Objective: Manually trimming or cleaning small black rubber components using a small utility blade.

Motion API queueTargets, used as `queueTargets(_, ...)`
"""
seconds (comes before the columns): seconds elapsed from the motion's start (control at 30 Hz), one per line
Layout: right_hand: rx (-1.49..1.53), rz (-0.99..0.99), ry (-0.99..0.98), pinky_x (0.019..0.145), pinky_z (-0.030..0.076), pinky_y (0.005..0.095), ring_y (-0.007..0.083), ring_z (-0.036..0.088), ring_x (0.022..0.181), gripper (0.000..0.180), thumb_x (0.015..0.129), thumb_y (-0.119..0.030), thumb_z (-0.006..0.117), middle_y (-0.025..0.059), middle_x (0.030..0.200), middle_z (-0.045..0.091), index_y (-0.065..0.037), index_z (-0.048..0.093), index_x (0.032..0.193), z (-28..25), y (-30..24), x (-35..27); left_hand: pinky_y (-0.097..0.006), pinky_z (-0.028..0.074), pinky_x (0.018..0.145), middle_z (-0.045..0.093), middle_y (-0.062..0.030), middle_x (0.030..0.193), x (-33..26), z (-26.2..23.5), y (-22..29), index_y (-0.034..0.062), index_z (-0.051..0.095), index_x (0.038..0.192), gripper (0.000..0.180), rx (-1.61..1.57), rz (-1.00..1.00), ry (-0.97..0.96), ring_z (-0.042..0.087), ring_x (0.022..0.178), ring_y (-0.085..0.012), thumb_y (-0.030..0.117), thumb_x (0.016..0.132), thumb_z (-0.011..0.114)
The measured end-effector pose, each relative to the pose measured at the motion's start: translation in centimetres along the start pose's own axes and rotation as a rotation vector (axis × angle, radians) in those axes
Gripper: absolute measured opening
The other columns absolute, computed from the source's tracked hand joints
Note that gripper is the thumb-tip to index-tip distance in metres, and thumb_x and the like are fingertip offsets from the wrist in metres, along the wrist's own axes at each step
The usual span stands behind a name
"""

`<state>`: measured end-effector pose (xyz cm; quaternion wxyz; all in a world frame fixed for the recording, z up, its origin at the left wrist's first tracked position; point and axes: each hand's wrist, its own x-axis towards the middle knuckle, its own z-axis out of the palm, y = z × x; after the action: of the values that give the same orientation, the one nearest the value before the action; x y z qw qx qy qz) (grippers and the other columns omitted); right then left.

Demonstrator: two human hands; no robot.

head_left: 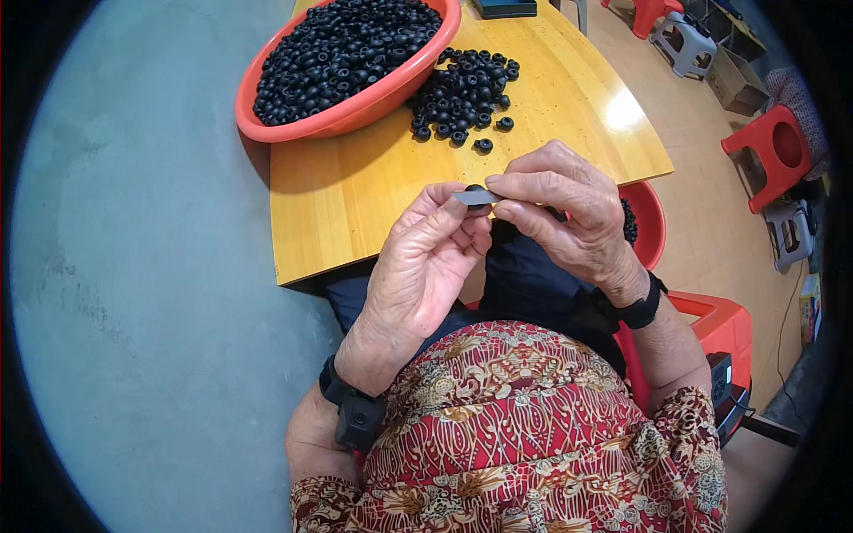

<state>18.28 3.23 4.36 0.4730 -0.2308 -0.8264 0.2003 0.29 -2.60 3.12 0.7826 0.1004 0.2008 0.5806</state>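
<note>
My left hand (422, 266) pinches a small black ring-shaped part (477, 188) between thumb and fingertips, just past the table's near edge. Across the part lies a thin flat grey blade (467, 199), gripped at its right end by the thumb and fingers of my right hand (573, 200). The left thumb tip meets the blade's other end. Fingers and blade cover most of the part. Beyond the hands, a loose pile of similar black parts (466, 93) lies on the yellow table (355, 191).
A large orange-red basin (306, 131) heaped with black parts stands at the far left of the table. Below the table's right edge sits another red basin (653, 226) with black parts. A dark box (505, 9) lies at the far edge. Red stools (771, 155) stand on the right.
</note>
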Motion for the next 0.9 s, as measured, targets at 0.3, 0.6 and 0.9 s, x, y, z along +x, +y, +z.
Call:
queueTargets(0.3,0.000,-0.028,-0.002,0.065,0.050,0.0328,0.0239,0.062,0.076,0.022,0.074,-0.007,0.076,0.0094,0.083,0.064,-0.003,0.069,0.094,0.0,0.1,0.0,-0.034,0.047,0.088,0.062,-0.0090,0.103,0.1,-1.2,0.0,0.0025,0.056,0.110,0.020,0.005,-0.050,-0.065,0.058,0.093,-0.0181,0.005,0.091,0.059)
queueTargets(0.6,0.020,-0.016,0.000,0.064,0.051,0.0323,0.0236,0.063,0.075,0.021,0.073,-0.007,0.077,0.0094,0.083,0.065,-0.002,0.069,0.092,-0.1,-0.1,0.0,-0.028,0.050,0.082,0.063,-0.0088,0.097,-0.1,-0.2,-0.2,0.0029,0.057,0.104,0.010,-0.032,-0.025,-0.017,0.061,0.087,-0.0146,0.005,0.093,0.056)
queueTargets(0.9,0.001,-0.029,0.011,0.065,0.051,0.0325,0.0238,0.063,0.075,0.022,0.073,-0.007,0.077,0.0090,0.083,0.066,-0.003,0.067,0.092,-0.1,-0.1,-0.1,-0.035,0.046,0.086,0.063,-0.0085,0.101,0.0,-1.2,-0.1,0.0048,0.057,0.107,0.016,-0.021,-0.063,-0.079,0.058,0.090,-0.0186,0.010,0.092,0.058)
